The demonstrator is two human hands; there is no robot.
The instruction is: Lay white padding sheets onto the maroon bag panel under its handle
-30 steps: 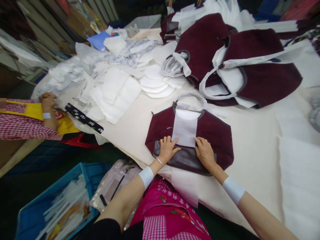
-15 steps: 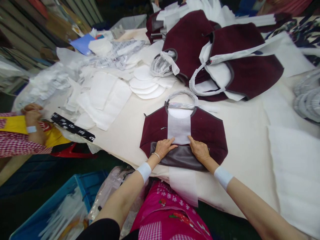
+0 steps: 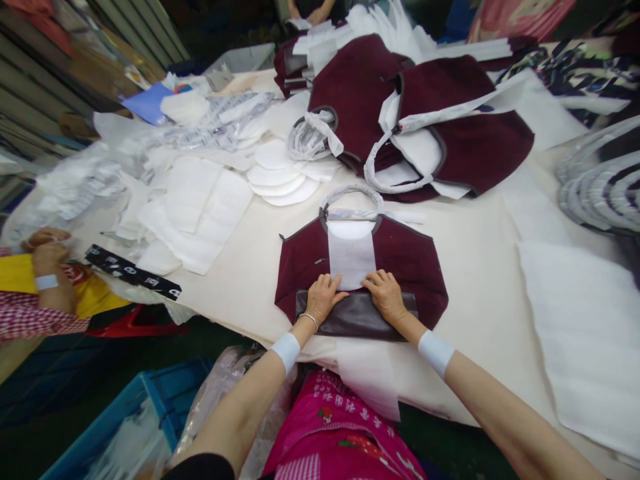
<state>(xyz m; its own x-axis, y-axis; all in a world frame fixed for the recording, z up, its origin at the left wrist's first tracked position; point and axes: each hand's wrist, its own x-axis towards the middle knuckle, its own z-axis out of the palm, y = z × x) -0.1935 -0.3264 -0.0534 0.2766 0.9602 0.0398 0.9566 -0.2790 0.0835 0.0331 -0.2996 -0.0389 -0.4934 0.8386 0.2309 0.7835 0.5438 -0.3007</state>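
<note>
A maroon handbag (image 3: 410,267) with dark trim lies flat before me, its wrapped handle (image 3: 353,193) pointing away. A white packing sheet (image 3: 351,250) runs down its middle to the dark brown leather-like panel (image 3: 357,319) at the near side. My left hand (image 3: 323,298) is at the sheet's lower left corner, fingers bent over it and thumb near its edge. At the lower right corner, my right hand (image 3: 386,297) has its curled fingers on the sheet. Part of the sheet's lower edge is hidden by my fingers.
More maroon bags (image 3: 470,140) are heaped beyond. White sheets (image 3: 200,207) and rounded white pads (image 3: 280,180) lie to the left, other sheets (image 3: 575,333) and wrapped handles (image 3: 600,187) to the right. A co-worker's hands (image 3: 50,250) are at the left edge. A blue crate (image 3: 150,393) stands below.
My right hand's fingers have shifted slightly inward over the sheet's corner and look more curled. My left hand stays at its corner. The whole view has shifted a little.
</note>
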